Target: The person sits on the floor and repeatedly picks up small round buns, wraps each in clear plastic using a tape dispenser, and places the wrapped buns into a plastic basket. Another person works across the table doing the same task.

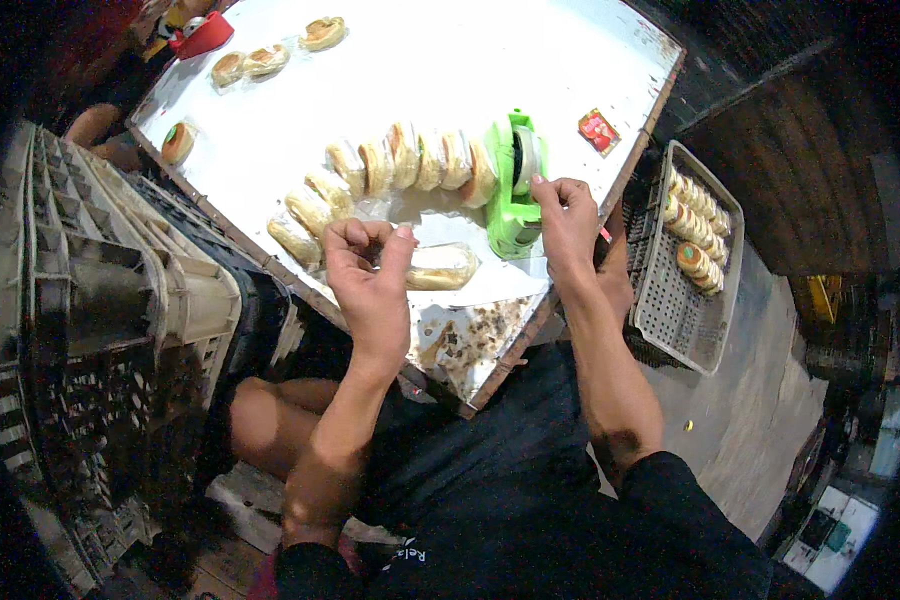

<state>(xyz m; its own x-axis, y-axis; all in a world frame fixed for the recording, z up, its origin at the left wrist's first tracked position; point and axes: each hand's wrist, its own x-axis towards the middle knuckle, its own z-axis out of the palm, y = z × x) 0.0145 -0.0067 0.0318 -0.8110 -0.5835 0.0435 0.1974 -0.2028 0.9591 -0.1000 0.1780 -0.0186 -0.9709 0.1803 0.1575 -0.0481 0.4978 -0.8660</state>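
Note:
My left hand hovers over the near corner of the table, thumb close to its curled fingers. Just beyond it lies a long pastry in clear wrap, partly hidden by that hand. Beside the right side of a green tape dispenser is my right hand, its thumb and forefinger pinched together near the tape roll. Whether a piece of tape is in either hand is too small to tell. Several wrapped pastries stand side by side in an arc from the dispenser round to the left.
Loose pastries and a red tape dispenser sit at the table's far left, near another person's arm. A small red packet lies right. Plastic crates crowd the left; a grey crate holds rows of pastries at right.

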